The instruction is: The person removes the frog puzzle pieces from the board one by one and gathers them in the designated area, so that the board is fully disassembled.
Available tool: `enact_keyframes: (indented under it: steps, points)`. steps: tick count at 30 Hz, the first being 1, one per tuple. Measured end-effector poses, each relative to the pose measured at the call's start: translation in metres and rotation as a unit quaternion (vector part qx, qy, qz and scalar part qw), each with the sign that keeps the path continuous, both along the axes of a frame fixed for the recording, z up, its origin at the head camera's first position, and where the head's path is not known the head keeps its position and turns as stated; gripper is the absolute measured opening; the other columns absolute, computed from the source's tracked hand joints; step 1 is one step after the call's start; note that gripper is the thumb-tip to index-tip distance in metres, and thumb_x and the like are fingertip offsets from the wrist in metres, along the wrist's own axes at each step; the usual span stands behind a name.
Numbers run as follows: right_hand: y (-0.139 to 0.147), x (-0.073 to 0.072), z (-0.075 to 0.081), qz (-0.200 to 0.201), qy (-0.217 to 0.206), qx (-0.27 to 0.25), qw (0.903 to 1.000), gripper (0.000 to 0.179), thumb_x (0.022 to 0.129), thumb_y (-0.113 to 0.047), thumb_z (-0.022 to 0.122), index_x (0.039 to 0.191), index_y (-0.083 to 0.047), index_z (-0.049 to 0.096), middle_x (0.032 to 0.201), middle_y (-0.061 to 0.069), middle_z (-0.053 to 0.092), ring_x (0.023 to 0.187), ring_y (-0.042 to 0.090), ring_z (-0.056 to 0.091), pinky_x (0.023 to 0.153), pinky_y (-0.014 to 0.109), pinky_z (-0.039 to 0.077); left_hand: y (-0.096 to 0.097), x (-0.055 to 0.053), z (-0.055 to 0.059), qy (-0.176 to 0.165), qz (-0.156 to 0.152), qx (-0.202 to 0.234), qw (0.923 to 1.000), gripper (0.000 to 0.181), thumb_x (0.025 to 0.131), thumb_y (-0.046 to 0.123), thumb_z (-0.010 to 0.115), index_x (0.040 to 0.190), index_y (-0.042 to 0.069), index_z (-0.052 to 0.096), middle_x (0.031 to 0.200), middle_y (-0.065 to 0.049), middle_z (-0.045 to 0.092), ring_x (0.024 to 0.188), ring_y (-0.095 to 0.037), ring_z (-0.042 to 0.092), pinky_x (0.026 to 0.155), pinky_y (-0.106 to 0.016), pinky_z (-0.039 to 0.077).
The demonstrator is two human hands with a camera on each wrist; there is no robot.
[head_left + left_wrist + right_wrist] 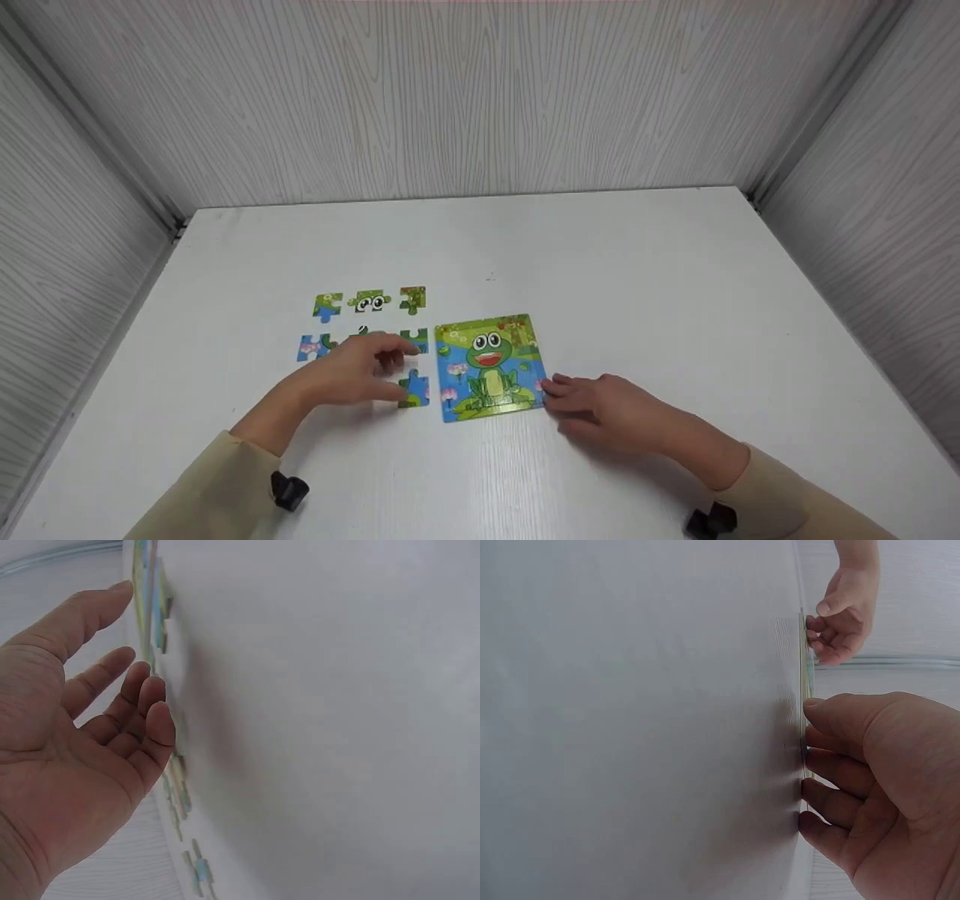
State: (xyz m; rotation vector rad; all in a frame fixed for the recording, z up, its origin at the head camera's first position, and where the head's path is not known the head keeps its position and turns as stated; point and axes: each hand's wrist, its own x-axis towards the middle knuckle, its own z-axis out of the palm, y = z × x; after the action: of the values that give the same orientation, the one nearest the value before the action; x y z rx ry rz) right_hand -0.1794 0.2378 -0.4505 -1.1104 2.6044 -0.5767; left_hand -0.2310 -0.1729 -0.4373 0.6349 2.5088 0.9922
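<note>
A square frog picture board (491, 367) lies flat in the middle of the table. My right hand (615, 412) rests at its right edge with the fingertips right at the rim; the right wrist view shows those fingertips (810, 822) down at table level. Left of the board, several loose jigsaw pieces are laid out in rows. Among them are a piece with frog eyes (370, 301), a blue corner piece (328, 304) and a piece with a pink flower (309, 347). Over the lower rows hovers my left hand (349, 371), fingers loosely bent, holding nothing, hiding some pieces. Its thumb is close to a blue-green piece (415, 391).
The white table (600, 262) reaches back to a pale wood-grain panel (465, 97). Similar panels stand along the left (67, 225) and right (862, 165) sides. A small black device (289, 491) sits at the left sleeve, another (711, 520) at the right.
</note>
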Motion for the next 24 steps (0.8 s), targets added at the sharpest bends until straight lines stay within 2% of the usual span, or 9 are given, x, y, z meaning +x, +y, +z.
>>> enact_keyframes:
  steps: [5, 9, 16, 20, 24]
  points:
    - [0.0, 0.0, 0.001, -0.013, -0.014, 0.004, 0.9998, 0.043, 0.105, -0.021, 0.068, 0.147, -0.012, 0.064, 0.157, 0.0, 0.053, 0.146, 0.025, 0.049, 0.105, 0.059, 0.05, 0.022, -0.008, 0.023, 0.015, -0.003, 0.01, 0.9998, 0.054, 0.09, 0.023, 0.086, 0.139, 0.013, 0.067, 0.118, -0.008, 0.065, 0.11, -0.028, 0.057, 0.092, -0.041, 0.053]
    - [-0.001, 0.001, 0.002, -0.017, -0.018, 0.009, 0.9997, 0.044, 0.105, -0.022, 0.068, 0.148, -0.013, 0.064, 0.158, 0.0, 0.052, 0.147, 0.024, 0.048, 0.105, 0.058, 0.05, 0.047, -0.012, 0.03, 0.021, -0.034, 0.017, 0.9991, 0.055, 0.09, 0.024, 0.086, 0.14, 0.012, 0.067, 0.119, -0.01, 0.066, 0.113, -0.031, 0.058, 0.092, -0.042, 0.054]
    - [-0.001, 0.0, 0.0, 0.001, 0.001, -0.003, 1.0, 0.042, 0.106, -0.019, 0.067, 0.147, -0.011, 0.065, 0.155, 0.004, 0.056, 0.144, 0.027, 0.052, 0.102, 0.057, 0.052, 0.08, -0.018, 0.013, 0.007, -0.077, 0.014, 0.9969, 0.051, 0.09, 0.021, 0.084, 0.137, 0.012, 0.068, 0.117, -0.006, 0.066, 0.109, -0.027, 0.059, 0.095, -0.042, 0.052]
    - [0.0, 0.0, -0.001, 0.007, 0.014, -0.012, 0.9998, 0.041, 0.105, -0.017, 0.067, 0.145, -0.01, 0.066, 0.154, 0.004, 0.057, 0.142, 0.027, 0.054, 0.103, 0.057, 0.052, 0.089, -0.02, 0.004, -0.007, -0.1, 0.015, 0.9949, 0.049, 0.089, 0.017, 0.083, 0.135, 0.012, 0.07, 0.117, -0.003, 0.067, 0.106, -0.023, 0.06, 0.095, -0.043, 0.052]
    - [-0.001, 0.001, 0.001, 0.005, 0.011, -0.005, 0.9999, 0.041, 0.106, -0.019, 0.067, 0.146, -0.011, 0.065, 0.155, 0.004, 0.055, 0.143, 0.027, 0.052, 0.102, 0.057, 0.052, 0.092, -0.023, -0.002, -0.027, -0.117, 0.016, 0.9927, 0.05, 0.089, 0.013, 0.082, 0.137, 0.012, 0.07, 0.124, 0.001, 0.068, 0.108, -0.019, 0.061, 0.1, -0.041, 0.052]
